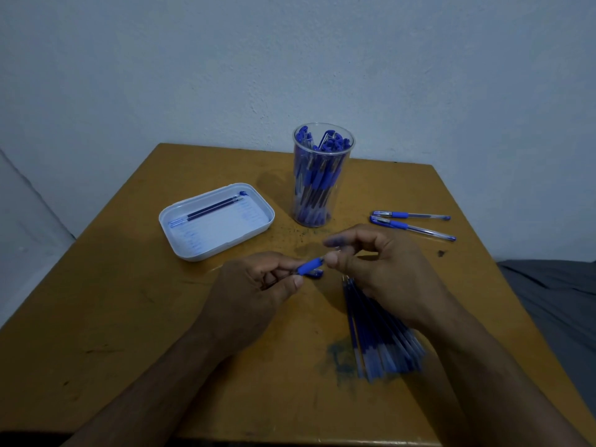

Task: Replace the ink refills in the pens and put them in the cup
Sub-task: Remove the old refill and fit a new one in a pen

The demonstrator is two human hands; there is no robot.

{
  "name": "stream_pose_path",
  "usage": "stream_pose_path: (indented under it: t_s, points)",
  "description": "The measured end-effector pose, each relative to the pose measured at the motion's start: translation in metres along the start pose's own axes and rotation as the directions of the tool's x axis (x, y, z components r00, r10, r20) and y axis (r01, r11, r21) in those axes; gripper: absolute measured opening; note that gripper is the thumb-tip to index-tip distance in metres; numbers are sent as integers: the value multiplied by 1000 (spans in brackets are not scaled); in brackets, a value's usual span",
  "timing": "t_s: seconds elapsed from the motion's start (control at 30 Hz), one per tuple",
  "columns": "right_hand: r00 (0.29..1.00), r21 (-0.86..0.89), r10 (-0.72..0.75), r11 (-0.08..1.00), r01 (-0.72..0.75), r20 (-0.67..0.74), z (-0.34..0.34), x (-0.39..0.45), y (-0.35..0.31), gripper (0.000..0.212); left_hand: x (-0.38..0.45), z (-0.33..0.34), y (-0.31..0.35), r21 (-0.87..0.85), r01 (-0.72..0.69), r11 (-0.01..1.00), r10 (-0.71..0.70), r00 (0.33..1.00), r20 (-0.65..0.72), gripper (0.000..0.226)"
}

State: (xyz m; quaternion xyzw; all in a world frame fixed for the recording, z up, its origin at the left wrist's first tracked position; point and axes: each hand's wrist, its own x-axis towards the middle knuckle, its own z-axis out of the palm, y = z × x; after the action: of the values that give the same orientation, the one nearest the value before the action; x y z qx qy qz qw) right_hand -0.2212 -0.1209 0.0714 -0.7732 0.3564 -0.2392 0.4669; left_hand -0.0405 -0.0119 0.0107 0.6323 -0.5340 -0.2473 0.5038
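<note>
Head view, Kid: What are the two hands doing in the middle of the frame?

Helper: The left hand (258,285) curls its fingers round a pen (310,266) and pinches it by the blue grip. The right hand (377,269) pinches the pen's tip end with thumb and finger; its pointer finger sticks up a bit. What sits between those fingers is too small to tell.

Kid: Where do the other things lie?

Helper: The cup (322,179), full of pens, stands at the upper middle. Two more pens (412,222) lie at its right. A white tray (216,221) with two refills (208,209) lies at the left. A bunch of new refills (380,337) lies on the surface (129,317), partly under the right wrist.

Kid: How do they do this step well?

Helper: I think the tip is being twisted. Hold the grip steady, turn only the tip, and keep both parts straight in line. Go gently, so small parts don't drop. Inky fingers may slip.
</note>
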Motion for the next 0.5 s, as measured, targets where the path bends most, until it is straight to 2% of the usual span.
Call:
stream_pose_path:
  t_s: [0.07, 0.23, 0.33, 0.5]
  points:
    - [1000, 22, 14, 1000, -14, 18, 0, 0, 0, 4, 0, 0, 0, 20, -9, 1000, 9, 1000, -7, 28]
    - [999, -78, 27, 997, -30, -30, 0, 1, 2, 9, 0, 1, -1, 59, -44, 997, 45, 999, -17, 29]
    - [1000, -43, 4, 999, -6, -27, 0, 2, 1, 2, 0, 0, -1, 50, -40, 998, 41, 999, -21, 29]
    - [998, 5, 9, 1000, -9, -67, 5, 3, 1, 11, -1, 0, 2, 122, -67, 990, 74, 996, -48, 29]
